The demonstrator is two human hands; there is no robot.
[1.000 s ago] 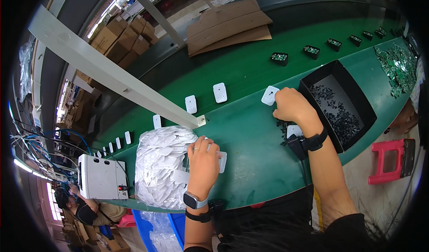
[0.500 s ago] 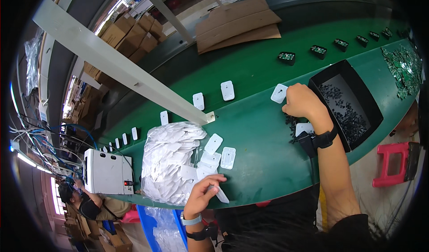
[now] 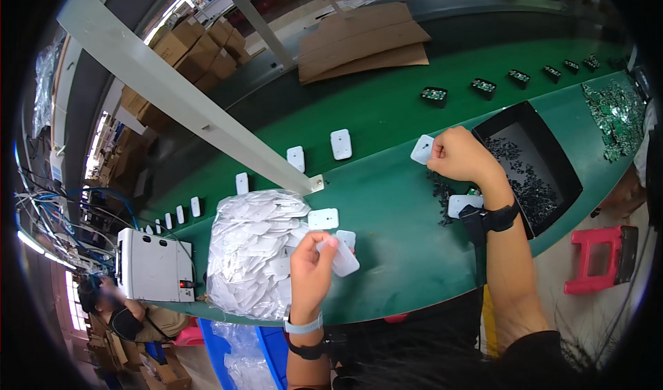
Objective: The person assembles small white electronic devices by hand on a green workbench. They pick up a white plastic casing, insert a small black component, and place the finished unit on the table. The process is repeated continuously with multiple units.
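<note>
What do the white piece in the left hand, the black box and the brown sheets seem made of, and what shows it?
White piece: probably moulded plastic, smooth and satin, judging by its rounded corners and even colour.
Black box: perhaps plastic, matte, with dull, even walls; card is possible.
Brown sheets: likely cardboard, matte, with crease lines across flat panels.

Toward the near edge of the green worktop (image 3: 400, 259), the left hand (image 3: 311, 271) pinches a white cover (image 3: 346, 263) beside a bag (image 3: 245, 262) of similar pieces. By the far edge, the right hand (image 3: 460, 156) touches a second cover (image 3: 420, 149), near a black bin (image 3: 550, 152).
</note>
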